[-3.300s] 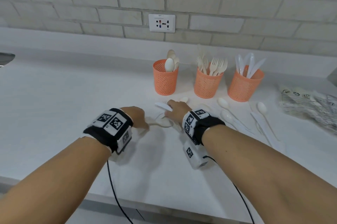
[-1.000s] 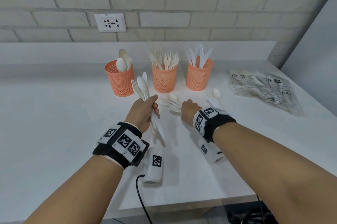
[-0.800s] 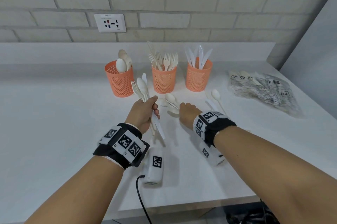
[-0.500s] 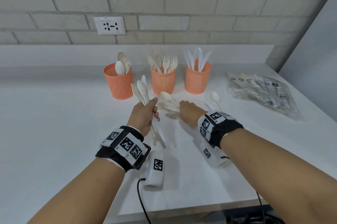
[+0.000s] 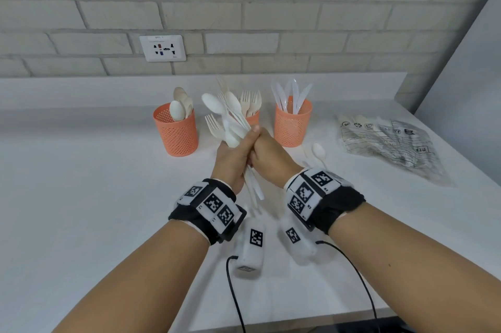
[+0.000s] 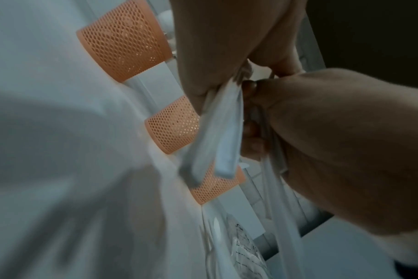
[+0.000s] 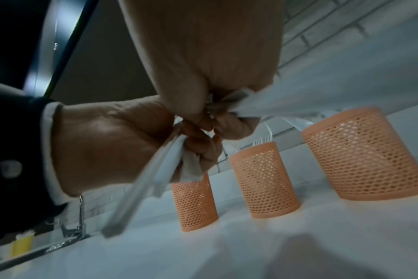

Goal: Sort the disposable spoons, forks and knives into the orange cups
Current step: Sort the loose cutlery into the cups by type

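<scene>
Above the white countertop (image 5: 81, 183), the left hand (image 5: 230, 162) grips a mixed bundle of white plastic spoons, forks and knives (image 5: 230, 121), bowls and tines fanning upward. The right hand (image 5: 268, 154), touching the left, curls its fingers around the same bundle. Behind stand three orange mesh cups (image 5: 176, 132), holding spoons, forks and knives in turn.

I face a pale grey brick wall (image 5: 244, 7) with a white power socket (image 5: 162, 48) set low in it. Below runs my white tabletop (image 5: 81, 197), with a low white ledge (image 5: 81, 91) along its back. A plain grey panel (image 5: 466, 75) rises at my right.
</scene>
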